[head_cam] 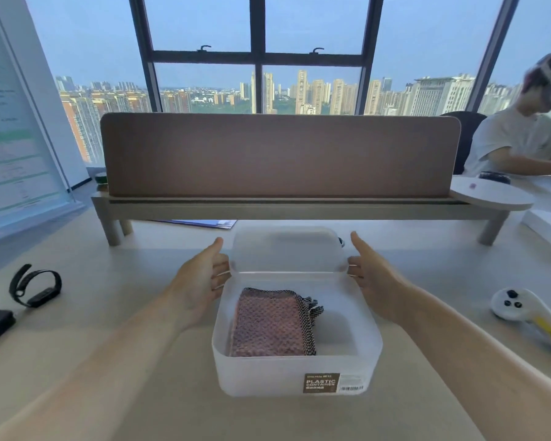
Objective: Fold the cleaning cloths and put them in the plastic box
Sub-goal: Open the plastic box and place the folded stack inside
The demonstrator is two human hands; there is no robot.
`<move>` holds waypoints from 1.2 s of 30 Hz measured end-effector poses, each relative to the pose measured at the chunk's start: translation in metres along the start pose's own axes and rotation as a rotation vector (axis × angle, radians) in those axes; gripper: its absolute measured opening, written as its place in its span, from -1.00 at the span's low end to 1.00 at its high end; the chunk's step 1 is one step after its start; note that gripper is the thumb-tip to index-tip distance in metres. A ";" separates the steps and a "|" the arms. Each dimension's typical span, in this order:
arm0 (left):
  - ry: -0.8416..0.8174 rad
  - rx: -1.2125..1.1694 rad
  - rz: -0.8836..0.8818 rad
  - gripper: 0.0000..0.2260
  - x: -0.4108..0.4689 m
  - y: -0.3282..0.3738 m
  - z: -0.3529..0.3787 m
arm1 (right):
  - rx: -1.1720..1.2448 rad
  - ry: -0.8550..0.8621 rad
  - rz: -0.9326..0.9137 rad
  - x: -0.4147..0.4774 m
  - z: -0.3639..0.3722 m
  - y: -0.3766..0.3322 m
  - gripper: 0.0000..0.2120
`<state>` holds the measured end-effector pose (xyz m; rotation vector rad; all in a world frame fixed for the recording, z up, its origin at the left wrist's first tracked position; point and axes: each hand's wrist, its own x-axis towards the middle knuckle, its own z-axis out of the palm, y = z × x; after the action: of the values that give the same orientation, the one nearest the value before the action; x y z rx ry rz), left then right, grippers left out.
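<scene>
The folded pink waffle-weave cleaning cloths (268,326), edged in black-and-white check, are laid inside the translucent plastic box (295,374), below and nearer than both hands. A frosted plastic lid (287,249) is held over the box's far rim, pressed at its ends between the extended fingers of the left hand (201,275) and the right hand (372,275), thumbs raised clear.

Head camera (wide-angle) looks forward and down, close over the desk (109,265); edges seemingly warped.

Left hand (201,281), right hand (373,275) pressing lid (287,253) sides, cloths (268,326) in plastic box (261,375)

plastic box (293,370) mouth open, lid (287,253) raised at far rim
</scene>
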<state>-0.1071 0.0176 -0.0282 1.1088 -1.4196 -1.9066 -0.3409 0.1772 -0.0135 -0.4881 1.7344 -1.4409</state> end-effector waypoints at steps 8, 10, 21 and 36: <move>0.010 -0.048 0.204 -0.40 -0.025 0.025 0.003 | 0.088 -0.031 -0.184 -0.027 -0.012 -0.029 -0.27; 0.022 -0.046 0.240 -0.37 -0.035 0.025 0.003 | 0.116 -0.063 -0.203 -0.034 -0.017 -0.029 -0.24; 0.239 0.125 0.481 -0.51 -0.092 0.015 0.005 | -0.121 -0.025 -0.323 -0.083 -0.032 -0.005 -0.29; 0.168 0.536 0.322 -0.30 -0.099 -0.050 0.027 | -0.475 0.031 -0.309 -0.091 -0.006 0.063 -0.30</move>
<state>-0.0734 0.1256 -0.0419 1.1476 -1.9328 -1.2107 -0.2790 0.2642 -0.0417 -1.0277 2.1015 -1.2324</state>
